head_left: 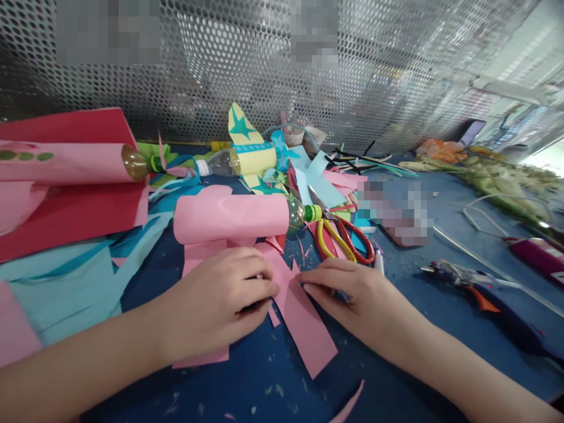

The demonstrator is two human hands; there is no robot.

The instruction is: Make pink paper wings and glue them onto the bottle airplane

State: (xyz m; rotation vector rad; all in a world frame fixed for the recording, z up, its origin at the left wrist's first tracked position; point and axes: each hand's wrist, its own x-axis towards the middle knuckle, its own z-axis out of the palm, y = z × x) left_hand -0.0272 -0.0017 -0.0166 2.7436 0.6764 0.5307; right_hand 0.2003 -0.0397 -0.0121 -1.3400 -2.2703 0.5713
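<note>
A strip of pink paper (308, 332) lies slanted on the blue table between my hands. My left hand (233, 294) rests over its upper left part, fingers bent and together; anything under the fingertips is hidden. At the strip's right edge, my right hand (352, 288) has thumb and fingertips close together on a small pointed bit of pink paper. Just beyond my hands lies a bottle wrapped in pink paper (231, 216), its green cap to the right. Scissors with yellow and red handles (337, 238) are behind my right hand.
A red and pink paper-covered bottle (66, 164) is at the left, above light blue paper (66, 294). A yellow-wrapped bottle (255, 158) stands out at the back. On the right are a glue gun (493, 299), cables and a purple object (540, 258). Perforated metal (247, 59) borders the back.
</note>
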